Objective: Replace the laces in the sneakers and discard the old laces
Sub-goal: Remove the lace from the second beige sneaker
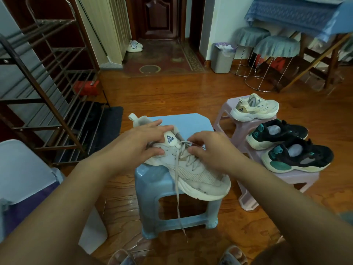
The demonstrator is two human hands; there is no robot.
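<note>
Gripping the collar and tongue of a cream sneaker (193,169), the left hand (141,142) has its fingers curled over the shoe's opening and its thumb against the side. The right hand (208,148) pinches the grey lace (178,169) near the upper eyelets, fingertips pressed together on it. One loose end of the lace hangs down past the sole, in front of the blue stool (172,213) that carries the sneaker, whose toe juts over the stool's near right edge. To the right, a pink stool (240,129) holds a second cream sneaker (255,108), and just beside it a lower pink stool (305,176) holds two black and teal sneakers (286,144). Farther back, a grey waste bin (222,58) stands against the wall on the wooden floor (172,92). A metal shoe rack (49,92) stands at the left.
</note>
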